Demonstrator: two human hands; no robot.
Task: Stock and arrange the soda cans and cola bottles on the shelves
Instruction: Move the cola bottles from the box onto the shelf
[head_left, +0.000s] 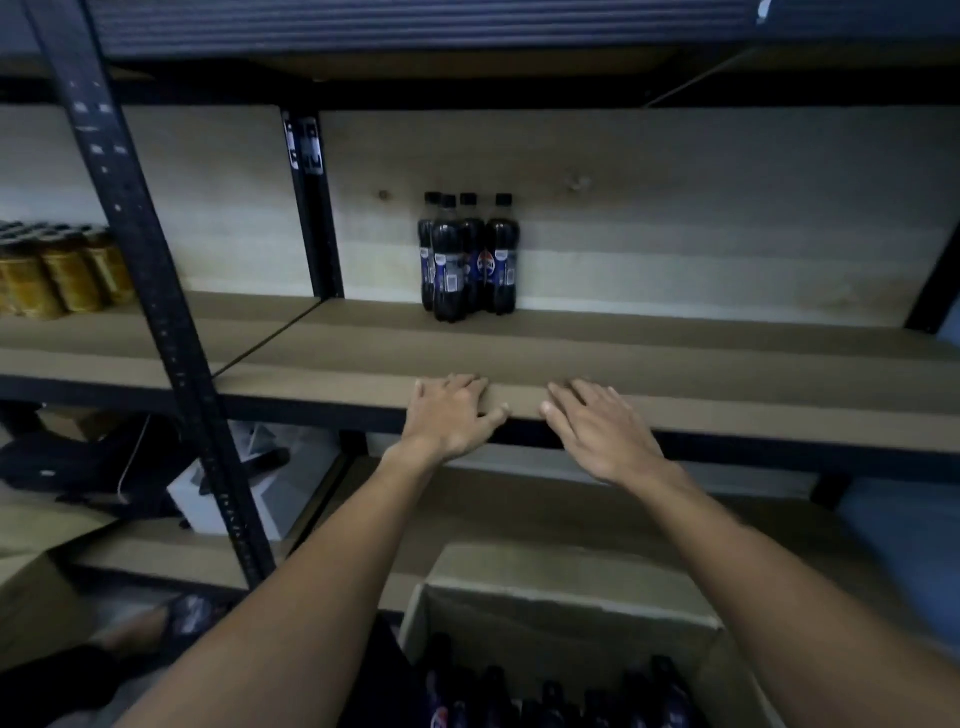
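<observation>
Cola bottles (467, 260), four of dark plastic with black caps and blue labels, stood upright in a tight cluster at the back of the brown wooden shelf board (753, 384). At its front edge the left hand (451, 418) and the right hand (597, 431) rested palm-down, close together but apart, fingers straight, grasping nothing. Gold soda cans (67, 275) sat in rows in the bay to the left, beyond a black slotted metal upright (140, 249). Below, an open cardboard box (571, 608) held more dark bottles (550, 696).
</observation>
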